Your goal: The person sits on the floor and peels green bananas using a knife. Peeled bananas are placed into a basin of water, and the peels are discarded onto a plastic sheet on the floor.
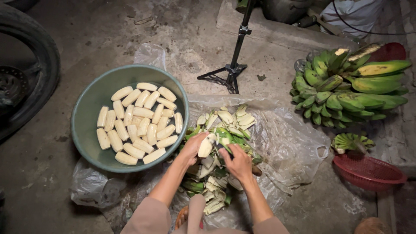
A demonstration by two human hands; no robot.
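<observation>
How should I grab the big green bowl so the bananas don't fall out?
Take the bowl by its rim with a hand on each of two opposite sides, probably the bare left edge and the right edge, coming in from outside. It is wide, round and full of peeled bananas, so one hand would likely tip it. Keep it level.

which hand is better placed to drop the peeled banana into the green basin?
Left, probably. The left hand already holds the peeled banana and sits on the side next to the green basin. The right hand is farther from the basin, over the pile of peels.
</observation>
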